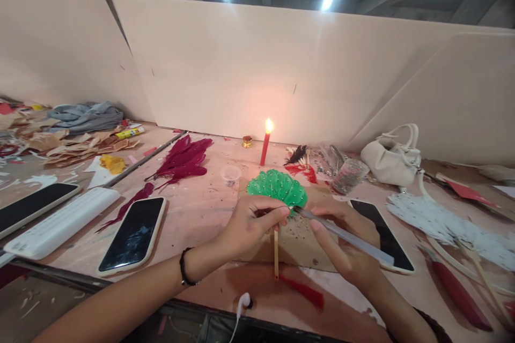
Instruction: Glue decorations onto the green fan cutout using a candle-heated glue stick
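Observation:
A green fan-shaped piece dotted with small white beads stands over a brown cardboard sheet. Its wooden stick points down toward me, and a red tassel lies by the stick's lower end. My left hand pinches the base of the green fan with thumb and forefinger. In my right hand is a slim translucent pen-like tool, its dark tip at the fan's lower right edge. What exactly the tip touches is too small to tell.
A lit red candle stands behind the fan. Dark red feathers and a phone lie left. Rightward are a clear cup, another phone, a white bag, a white feather fan and a red-handled tool.

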Tool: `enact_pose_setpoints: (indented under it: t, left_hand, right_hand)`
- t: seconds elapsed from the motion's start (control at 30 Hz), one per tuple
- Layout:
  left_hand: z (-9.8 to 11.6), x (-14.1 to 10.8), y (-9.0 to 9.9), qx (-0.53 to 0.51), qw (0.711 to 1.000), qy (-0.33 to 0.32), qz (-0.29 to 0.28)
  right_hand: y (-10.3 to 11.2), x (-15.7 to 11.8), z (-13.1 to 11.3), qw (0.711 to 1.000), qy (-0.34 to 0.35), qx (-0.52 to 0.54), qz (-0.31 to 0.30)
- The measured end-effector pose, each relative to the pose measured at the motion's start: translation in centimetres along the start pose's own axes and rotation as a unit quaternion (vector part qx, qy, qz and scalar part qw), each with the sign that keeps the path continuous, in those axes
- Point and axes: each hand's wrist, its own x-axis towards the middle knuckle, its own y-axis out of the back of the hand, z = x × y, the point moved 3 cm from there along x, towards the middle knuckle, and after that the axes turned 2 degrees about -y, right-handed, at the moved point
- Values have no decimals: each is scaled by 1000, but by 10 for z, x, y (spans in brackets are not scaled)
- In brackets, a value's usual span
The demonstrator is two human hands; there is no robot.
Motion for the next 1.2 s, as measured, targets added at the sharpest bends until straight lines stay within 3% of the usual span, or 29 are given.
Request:
enact_pose_setpoints:
  t: [0.53, 0.67, 0.73, 0.77, 0.83, 0.9, 0.97, 1.07, 1.2]
  left_hand:
    - [1, 1, 1, 3, 1000, -7, 15]
    - [-1, 3, 4, 36, 998, -5, 52]
    - [0, 7, 10, 41, 995, -1, 88]
    - [2, 9, 13, 41, 994, 0, 106]
    - [7, 14, 21, 44, 990, 1, 134]
    - [11, 18, 29, 60, 987, -3, 147]
    - [15, 22, 35, 84, 985, -9, 148]
    - [16, 24, 38, 142, 984, -29, 107]
    - [8, 24, 33, 281, 957, -76, -7]
  right_hand:
    - [0, -3, 0, 999, 1, 27, -17]
    - [2, 2, 4, 990, -77, 96, 64]
    - [4, 7, 8, 982, -122, 121, 76]
    - [3, 9, 8, 983, -136, 111, 50]
    - [-2, 9, 7, 985, -150, 60, -67]
    - [-16, -1, 3, 963, -149, 8, -224]
    - [-33, -20, -3, 930, -144, -25, -336]
    - [-56, -50, -10, 908, -118, -73, -396]
    - [-68, -79, -14, 892, -111, -107, -426]
